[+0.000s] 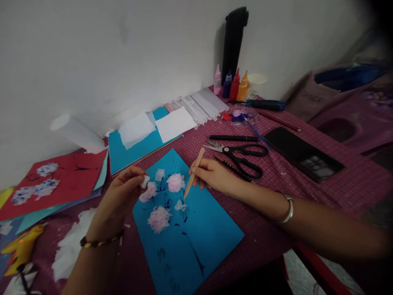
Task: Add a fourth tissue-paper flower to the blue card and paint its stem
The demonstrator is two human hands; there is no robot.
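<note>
My right hand [206,171] pinches a flat wooden stick [194,172], its lower tip down by a small white paper piece [180,205] on a blue sheet [215,237]. Between the fingertips of my left hand [123,192] is a small white piece of paper [145,181], held over the sheet's left edge. Pale pink ruffled paper flowers [159,219] sit on the blue sheet among dark blue painted stems and leaves. A small white paper square [159,175] lies near its top.
Scissors [242,153], a black pen [233,138] and a phone [303,153] lie to the right. Paint bottles [235,86] stand by the wall. At left are a red sheet with flowers [70,180], a yellow glue gun [24,248] and crumpled white paper [72,246].
</note>
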